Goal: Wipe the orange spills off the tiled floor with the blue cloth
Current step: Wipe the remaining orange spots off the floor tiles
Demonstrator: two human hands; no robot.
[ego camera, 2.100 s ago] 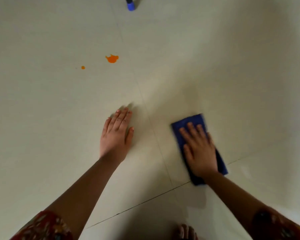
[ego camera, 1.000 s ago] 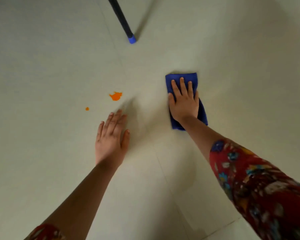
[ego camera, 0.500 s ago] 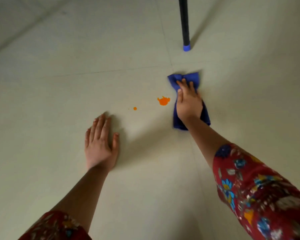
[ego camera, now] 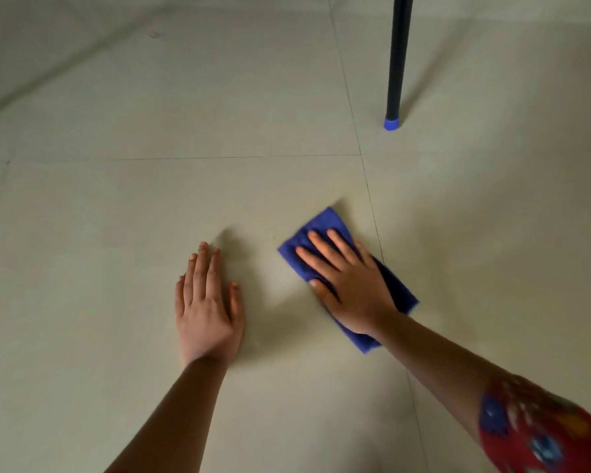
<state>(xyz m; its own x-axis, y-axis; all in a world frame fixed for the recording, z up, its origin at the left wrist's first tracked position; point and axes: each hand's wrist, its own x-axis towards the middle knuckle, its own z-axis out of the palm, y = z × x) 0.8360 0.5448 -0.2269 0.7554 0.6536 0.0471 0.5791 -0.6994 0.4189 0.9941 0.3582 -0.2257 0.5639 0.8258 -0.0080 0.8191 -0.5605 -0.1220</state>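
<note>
A pale tiled floor (ego camera: 123, 274) fills the view, and no orange spill is plainly seen on it; any left may be hidden under the folded blue cloth (ego camera: 325, 221), whose long axis runs from upper left to lower right. The cloth is pressed flat by the right hand (ego camera: 350, 285), fingers straight and spread in an open grip. The left hand (ego camera: 207, 302), also flat, is braced beside it holding nothing; no containers are seen, only a black furniture leg (ego camera: 397, 56) well apart.

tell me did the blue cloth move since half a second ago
Yes. The blue cloth slid left across the grout line, away from the black leg, over where the orange spill was.
</note>
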